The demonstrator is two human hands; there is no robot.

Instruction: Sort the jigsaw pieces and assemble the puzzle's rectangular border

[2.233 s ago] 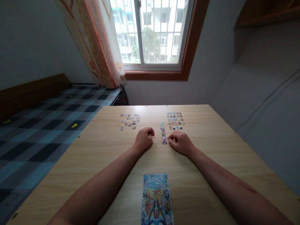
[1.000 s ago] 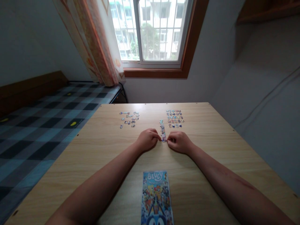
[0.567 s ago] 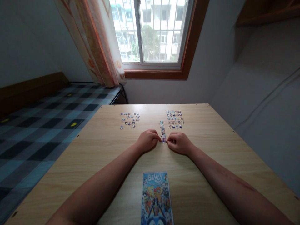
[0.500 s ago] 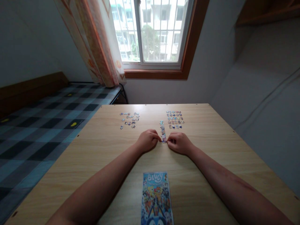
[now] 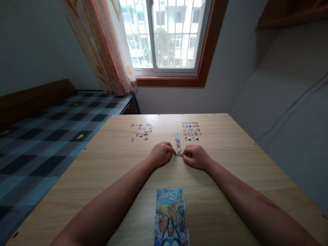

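A narrow strip of joined jigsaw puzzle pieces lies flat on the wooden table, running away from me. At its near end, my left hand rests on the table with fingers curled, the fingertips at the strip's left edge. Opposite it, my right hand is closed, thumb and fingertips together at the right edge. Any small piece beneath the fingertips is too small to make out. Loose jigsaw pieces are scattered beyond my left hand. Beyond the right one, more pieces lie in rows.
A blue picture sheet reading "Bluey" lies between my forearms on the wooden table. To the left stands a bed with a checked cover. Behind the table are a barred window and a curtain.
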